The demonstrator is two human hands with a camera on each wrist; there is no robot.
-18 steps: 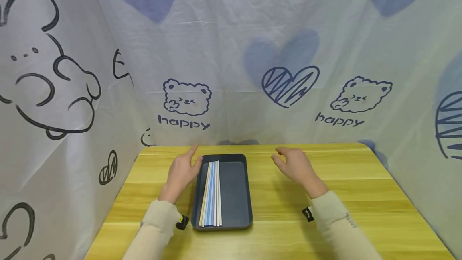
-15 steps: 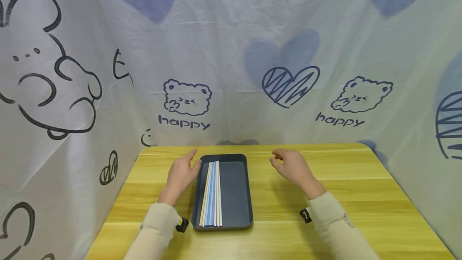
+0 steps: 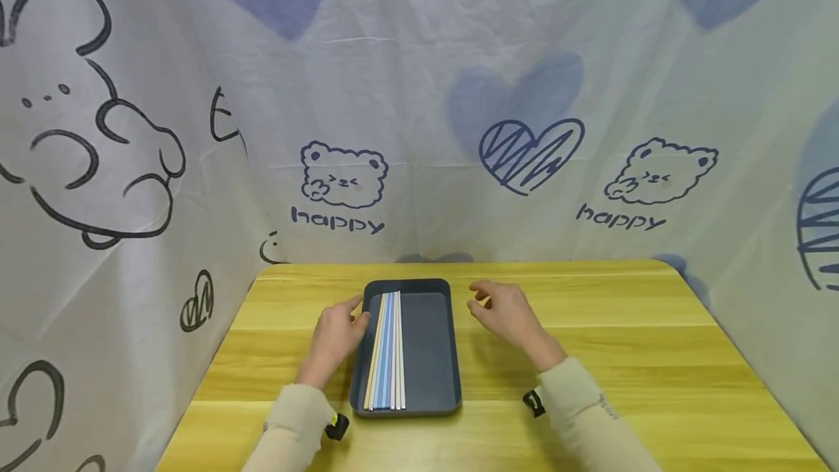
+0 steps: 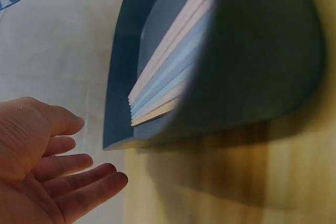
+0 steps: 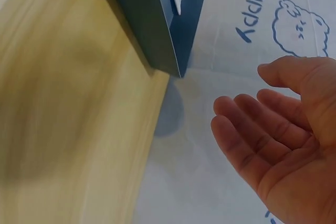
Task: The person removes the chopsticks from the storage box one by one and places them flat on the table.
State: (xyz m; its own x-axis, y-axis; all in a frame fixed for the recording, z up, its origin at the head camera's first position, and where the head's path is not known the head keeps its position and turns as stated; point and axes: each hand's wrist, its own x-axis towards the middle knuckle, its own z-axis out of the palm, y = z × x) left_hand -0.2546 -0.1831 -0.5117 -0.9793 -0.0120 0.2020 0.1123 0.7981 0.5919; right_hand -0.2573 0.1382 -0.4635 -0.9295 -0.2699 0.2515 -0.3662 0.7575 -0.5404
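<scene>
A dark blue-grey tray [image 3: 432,355] lies on the wooden table, its long side running away from me. Several chopsticks [image 3: 388,352] in pale pink, blue and beige lie side by side along its left half. At the tray's upper left edge is my left hand [image 3: 336,335], thumb and fingertips close by the rim; the left wrist view shows its fingers [image 4: 63,166] relaxed and nothing held. My right hand [image 3: 507,314] hovers to the right of the tray's far corner, its fingers [image 5: 257,135] loosely bent around nothing.
The yellow wooden table [image 3: 623,355] reaches back to a white cloth backdrop [image 3: 419,130] printed with hearts and bears. Similar cloth hangs at the left and right sides. A small black device [image 3: 337,427] sits on the left wrist and another [image 3: 534,403] on the right.
My right hand has moved left and a little nearer to me, toward the tray. My left hand has come slightly down, closer to the tray's left rim. The chopsticks have stayed in place.
</scene>
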